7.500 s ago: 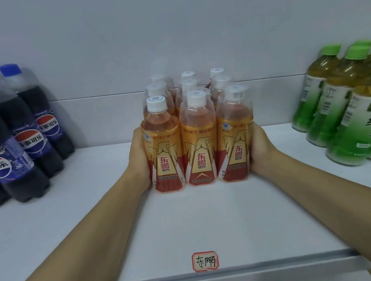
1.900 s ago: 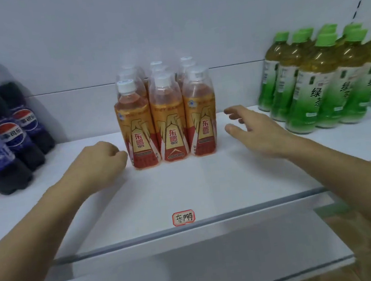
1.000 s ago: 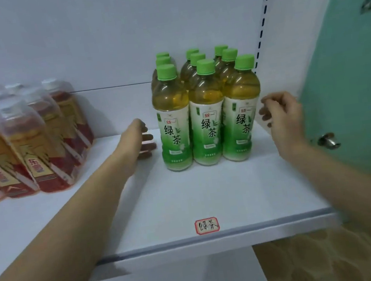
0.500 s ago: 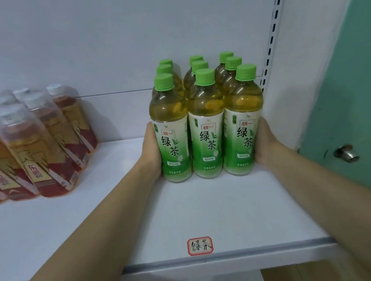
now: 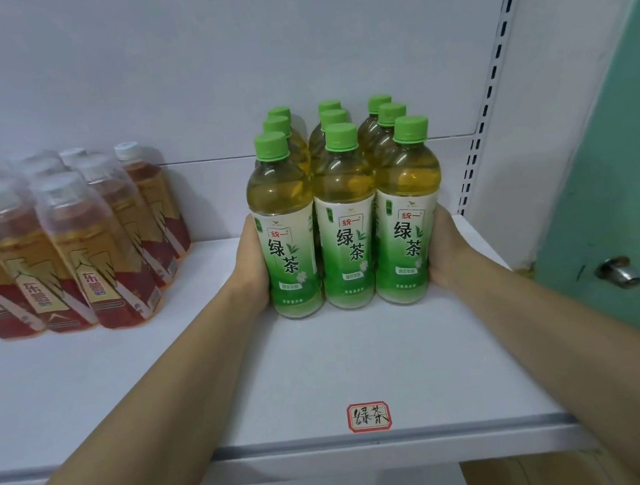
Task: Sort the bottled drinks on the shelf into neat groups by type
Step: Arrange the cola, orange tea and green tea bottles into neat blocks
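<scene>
Head: left hand (image 5: 252,264), right hand (image 5: 444,245) press green tea bottles (image 5: 349,234).

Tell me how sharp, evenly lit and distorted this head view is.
Head view: green tea bottles sharp, labels readable; orange bottles at the left lean outward from wide-angle distortion and look softer; lighting flat, with faint shadows on the shelf; no strong glare.

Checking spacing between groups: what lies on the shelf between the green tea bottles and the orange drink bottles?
In the head view, only the left hand and its forearm; otherwise the white shelf between the green tea bottles and the orange drink bottles is bare.
</scene>
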### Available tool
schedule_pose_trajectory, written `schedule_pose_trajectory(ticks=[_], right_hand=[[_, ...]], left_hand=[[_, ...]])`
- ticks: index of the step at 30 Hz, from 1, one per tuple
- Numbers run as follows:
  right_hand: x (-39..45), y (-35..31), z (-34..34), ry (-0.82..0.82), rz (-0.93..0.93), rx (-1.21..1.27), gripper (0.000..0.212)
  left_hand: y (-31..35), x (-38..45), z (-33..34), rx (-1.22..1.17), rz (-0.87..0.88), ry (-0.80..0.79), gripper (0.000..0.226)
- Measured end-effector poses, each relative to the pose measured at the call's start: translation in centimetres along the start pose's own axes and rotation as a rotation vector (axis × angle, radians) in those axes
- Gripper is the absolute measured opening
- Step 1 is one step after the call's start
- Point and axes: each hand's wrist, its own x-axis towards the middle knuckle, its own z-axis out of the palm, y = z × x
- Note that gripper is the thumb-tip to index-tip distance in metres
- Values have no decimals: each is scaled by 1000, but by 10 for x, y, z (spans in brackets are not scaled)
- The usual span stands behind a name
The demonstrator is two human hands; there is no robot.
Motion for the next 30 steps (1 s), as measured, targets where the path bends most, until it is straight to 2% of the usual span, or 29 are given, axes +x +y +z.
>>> schedule_pose_trajectory(ticks=[5, 11, 15, 17, 19, 21, 24, 26, 27, 30], right_hand=[[6, 8, 14, -34, 20, -21, 45], [11, 10, 17, -75, 25, 35, 63], [11, 12, 16, -56, -9, 47, 70], [11, 13, 15, 16, -10, 51, 69], [11, 13, 13, 149, -28, -40, 67], [9, 12, 3, 166, -42, -175, 76], [-10, 4, -14, 22, -58, -291, 67], [-23, 2, -31, -162, -58, -349, 54], [-30, 3, -37, -257, -75, -401, 57], [-33, 11, -41, -320, -142, -629, 103]], left_hand=[[5, 0, -12, -31, 26, 40, 75], [5, 3, -18, -33, 46, 38, 76], [7, 1, -16, -29, 36, 73, 63], [8, -2, -16, -15, 28, 84, 61], [9, -4, -17, 12, 31, 93, 53], [9, -5, -17, 50, 21, 103, 45], [10, -5, -35, 193, -14, 95, 42], [9, -8, -56, 238, 73, -75, 50], [8, -13, -64, 240, 115, -163, 53], [-3, -28, -68, 346, 196, -233, 57]])
